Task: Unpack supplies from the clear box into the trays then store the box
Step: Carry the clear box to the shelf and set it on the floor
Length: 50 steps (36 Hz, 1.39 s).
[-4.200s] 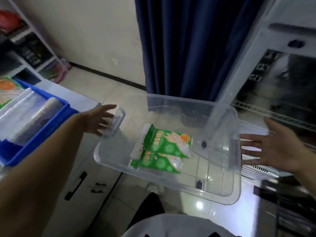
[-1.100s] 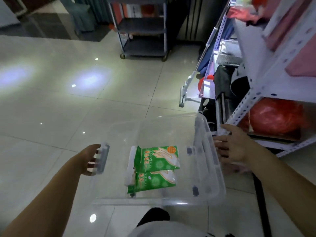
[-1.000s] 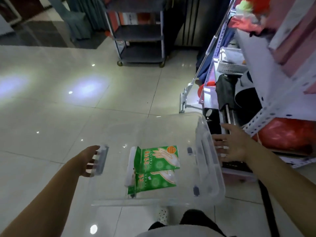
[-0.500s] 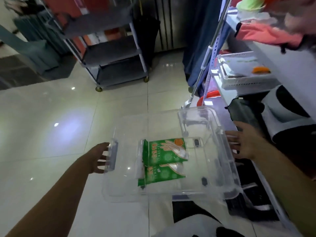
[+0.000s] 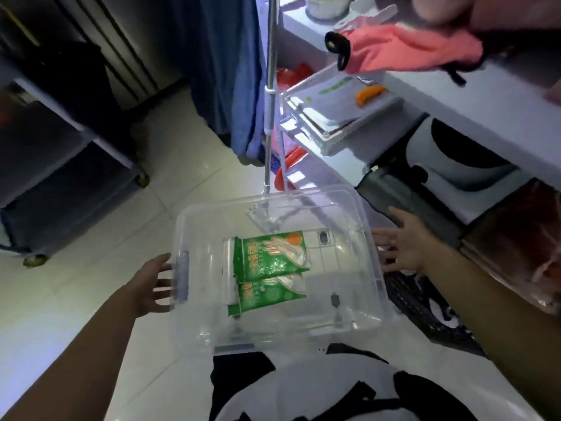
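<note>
I carry the clear box in the air above the tiled floor, pressed between both palms. My left hand lies flat against the box's left end beside its grey latch, fingers straight. My right hand presses the right end, fingers spread and straight. Two green glove packets lie overlapping on the box's bottom. A white tray holding a flat packet and an orange item sits on a shelf ahead to the right.
A white metal shelf rack fills the right side, with a pink cloth on top and dark bags below. A grey wheeled cart stands left. A blue curtain hangs ahead by a metal pole.
I have carried the box away from the blue tray and table, turned, and come up to the shelf rack on the right. Both hands keep the same flat press on the box's ends.
</note>
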Tool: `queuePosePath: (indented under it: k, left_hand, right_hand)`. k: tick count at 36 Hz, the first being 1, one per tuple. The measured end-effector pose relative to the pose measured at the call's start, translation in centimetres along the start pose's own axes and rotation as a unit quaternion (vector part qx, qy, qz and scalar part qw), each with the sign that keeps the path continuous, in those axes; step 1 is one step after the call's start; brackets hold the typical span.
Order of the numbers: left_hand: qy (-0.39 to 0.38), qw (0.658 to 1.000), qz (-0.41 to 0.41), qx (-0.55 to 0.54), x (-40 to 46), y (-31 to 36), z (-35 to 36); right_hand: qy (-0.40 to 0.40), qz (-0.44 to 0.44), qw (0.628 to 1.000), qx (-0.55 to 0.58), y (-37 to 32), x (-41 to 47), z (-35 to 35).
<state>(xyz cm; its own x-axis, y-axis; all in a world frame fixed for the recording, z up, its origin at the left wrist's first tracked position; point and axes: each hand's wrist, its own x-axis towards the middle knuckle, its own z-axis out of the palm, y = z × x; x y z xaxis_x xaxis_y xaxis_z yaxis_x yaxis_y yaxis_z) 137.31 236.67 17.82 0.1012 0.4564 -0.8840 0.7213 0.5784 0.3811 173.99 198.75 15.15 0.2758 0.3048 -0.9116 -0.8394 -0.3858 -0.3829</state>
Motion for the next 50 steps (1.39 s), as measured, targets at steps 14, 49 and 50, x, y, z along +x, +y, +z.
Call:
queuePosePath:
  k: [14,49,50]
  left_hand:
    - [-0.186,0.942,0.003,0.281,20.7,14.8,4.8]
    - [-0.226,0.790,0.230,0.522,53.6,-0.1,31.4]
    - [-0.223,0.785,0.244,0.524,54.4,-0.2,31.9]
  right_hand:
    - [0.287,0.049,0.915,0.278,15.9,1.5,9.2]
    - [0.440,-0.054,0.826,0.348,42.4,39.5,0.8]
    - [0.456,-0.067,0.826,0.324,42.4,40.6,0.5]
